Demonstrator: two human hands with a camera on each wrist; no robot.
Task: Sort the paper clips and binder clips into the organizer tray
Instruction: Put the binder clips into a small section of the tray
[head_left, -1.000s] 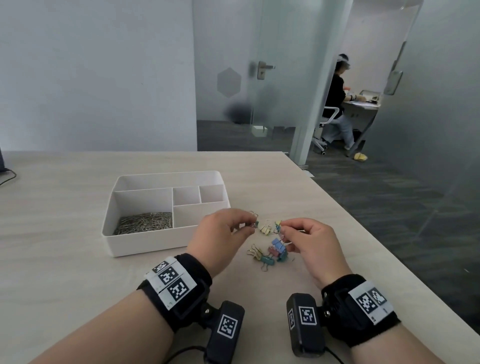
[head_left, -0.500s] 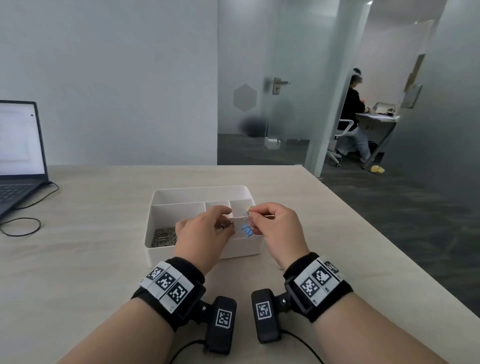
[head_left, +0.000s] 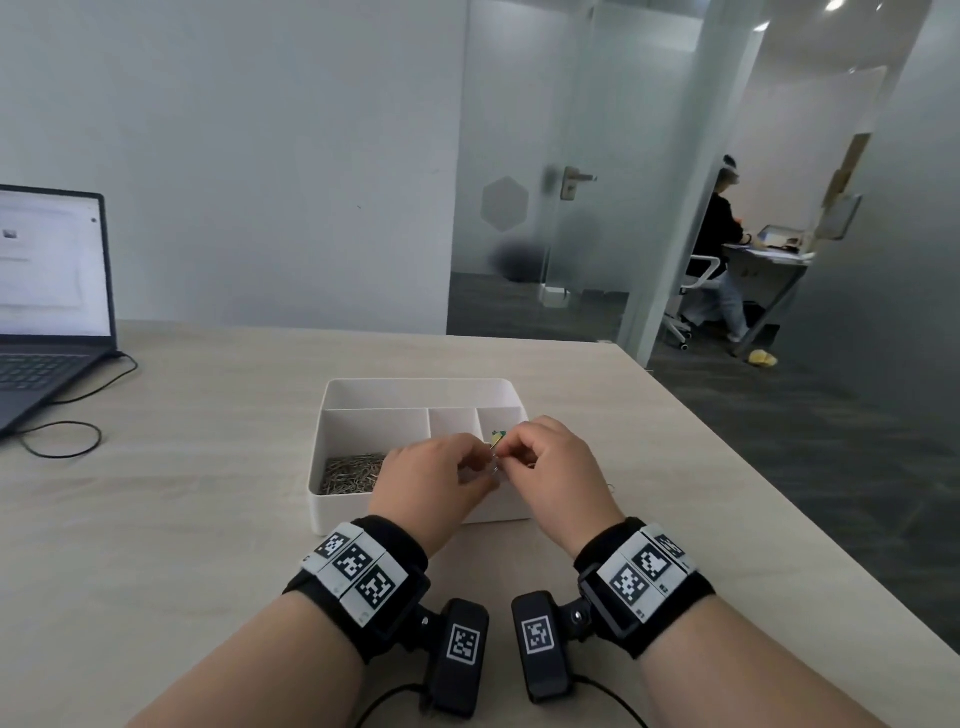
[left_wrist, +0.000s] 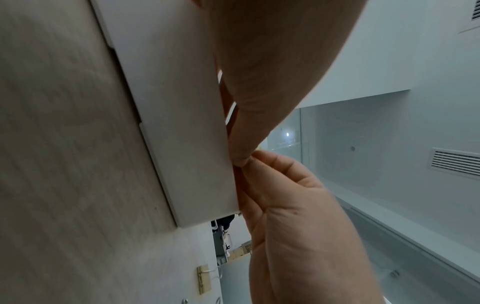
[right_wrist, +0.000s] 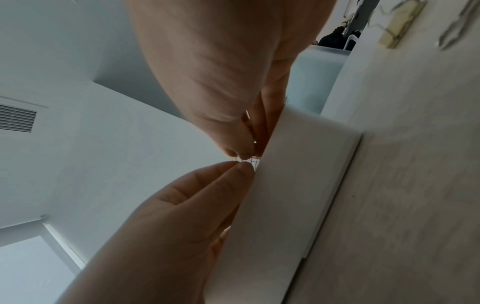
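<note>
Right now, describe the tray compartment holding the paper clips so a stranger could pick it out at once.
On the pale wooden table, just beyond both hands, sits a white organizer tray. Its largest compartment is the front-left one, next to the left hand. Only it holds a heap of silver paper clips; the two small compartments to its right look nearly bare.

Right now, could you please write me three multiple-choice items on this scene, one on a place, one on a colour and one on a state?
1. Where do the paper clips lie?
A. Tray's large left compartment
B. On the laptop
C. On the floor

2. What colour is the organizer tray?
A. Black
B. White
C. Red

3. What are the two hands doing?
A. Lying flat on the table
B. Typing
C. Pinching a small clip together

Answers: 1 A, the silvery heap fills that compartment. 2 B, its walls are white. 3 C, the left hand and right hand meet fingertip to fingertip on the binder clip above the tray.
</note>
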